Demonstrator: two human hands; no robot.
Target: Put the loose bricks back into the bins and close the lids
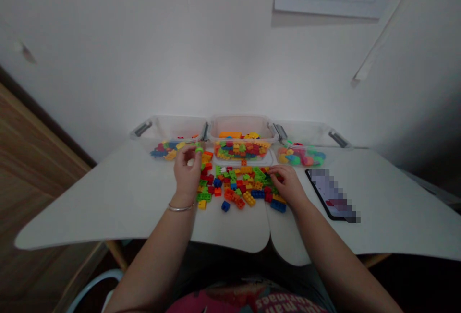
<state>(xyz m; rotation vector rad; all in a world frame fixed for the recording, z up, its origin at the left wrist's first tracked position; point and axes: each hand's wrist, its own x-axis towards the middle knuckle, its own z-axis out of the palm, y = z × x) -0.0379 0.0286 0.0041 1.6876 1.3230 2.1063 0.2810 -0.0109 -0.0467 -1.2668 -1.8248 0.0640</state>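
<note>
Watching remotely, I see the left hand (187, 174) pinching a small green piece (199, 149) near the middle plastic bin (241, 128). The half-curled right hand (286, 184) rests on the toy-brick pile (241, 186) before that bin, its hold unclear. A phone (329, 195) lies right of the bin.

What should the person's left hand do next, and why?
Probably it should lower the small green piece into the left clear bin. The left hand pinches that piece just in front of this bin, which already holds bricks, so it looks like the shortest move.
</note>
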